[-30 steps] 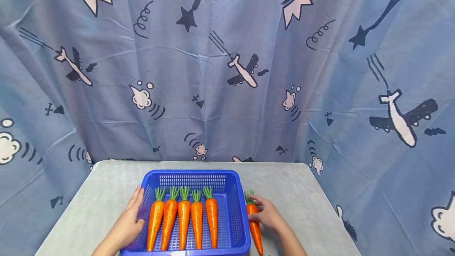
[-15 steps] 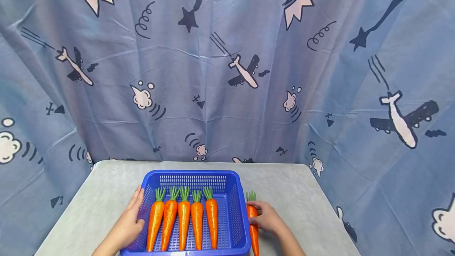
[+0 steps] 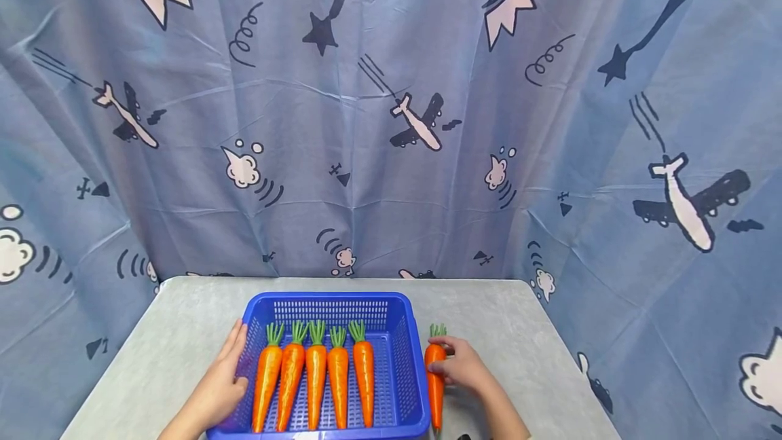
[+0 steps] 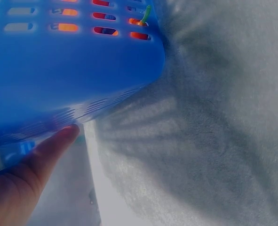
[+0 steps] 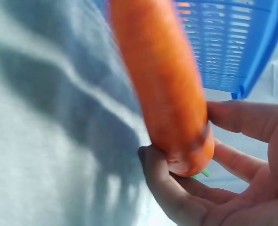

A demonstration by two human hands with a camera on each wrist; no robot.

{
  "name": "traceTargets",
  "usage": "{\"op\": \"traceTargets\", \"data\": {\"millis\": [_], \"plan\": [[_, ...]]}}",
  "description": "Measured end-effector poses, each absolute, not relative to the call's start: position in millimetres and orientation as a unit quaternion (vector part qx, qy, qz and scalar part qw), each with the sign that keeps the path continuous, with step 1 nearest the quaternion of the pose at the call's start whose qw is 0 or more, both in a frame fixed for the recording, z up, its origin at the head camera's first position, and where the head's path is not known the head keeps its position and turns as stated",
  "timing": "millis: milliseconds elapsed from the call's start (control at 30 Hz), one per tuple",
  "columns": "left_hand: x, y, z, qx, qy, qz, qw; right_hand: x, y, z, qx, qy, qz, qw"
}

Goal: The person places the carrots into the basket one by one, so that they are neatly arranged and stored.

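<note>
My right hand (image 3: 459, 363) grips an orange carrot (image 3: 436, 386) with green stalks, just outside the right wall of a blue plastic basket (image 3: 421, 358). In the right wrist view, thumb and fingers pinch the carrot (image 5: 169, 94) near its thick stalk end; the stalks are mostly hidden behind it. Several similar carrots (image 3: 315, 379) lie side by side in the basket, stalks toward the back. My left hand (image 3: 216, 386) rests against the basket's left side with fingers straight. The left wrist view shows one digit touching the basket's outer wall (image 4: 73, 70).
The basket stands on a pale grey table (image 3: 489, 311). Behind and on both sides hangs a blue curtain (image 3: 342, 175) with airplane prints. A small dark object (image 3: 464, 437) shows at the bottom edge near my right wrist. The basket's right part has bare floor.
The carrot in my right hand has swung from slanted to nearly straight: its stalk end shifted right, its tip left. My left hand and the basket stay put.
</note>
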State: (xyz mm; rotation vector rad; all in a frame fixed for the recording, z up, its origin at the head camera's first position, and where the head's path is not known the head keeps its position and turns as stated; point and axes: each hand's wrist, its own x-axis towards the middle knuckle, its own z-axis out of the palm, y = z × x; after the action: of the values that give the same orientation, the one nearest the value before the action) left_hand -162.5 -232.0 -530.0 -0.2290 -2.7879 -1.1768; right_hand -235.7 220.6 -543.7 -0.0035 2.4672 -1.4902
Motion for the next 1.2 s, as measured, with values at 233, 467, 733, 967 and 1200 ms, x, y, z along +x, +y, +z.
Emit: {"op": "traceTargets", "data": {"millis": [233,467,733,967,1200], "plan": [[-163,-233,-528,-0.067,-0.917,-0.390,0.039,-240,218,-525,0.018,0.848,-0.520,0.100],[-162,-233,-528,-0.056,-0.918,-0.391,0.025,-247,219,-504,0.027,0.866,-0.493,0.082],[-163,-234,-529,-0.056,-0.918,-0.392,0.028,-257,218,-488,0.013,0.866,-0.495,0.063],[-162,-233,-528,-0.064,-0.918,-0.390,0.039,-265,209,-474,0.011,0.867,-0.497,0.036],[-163,-232,-531,-0.076,-0.918,-0.386,0.056,-268,191,-464,-0.014,0.855,-0.518,0.020]]}}
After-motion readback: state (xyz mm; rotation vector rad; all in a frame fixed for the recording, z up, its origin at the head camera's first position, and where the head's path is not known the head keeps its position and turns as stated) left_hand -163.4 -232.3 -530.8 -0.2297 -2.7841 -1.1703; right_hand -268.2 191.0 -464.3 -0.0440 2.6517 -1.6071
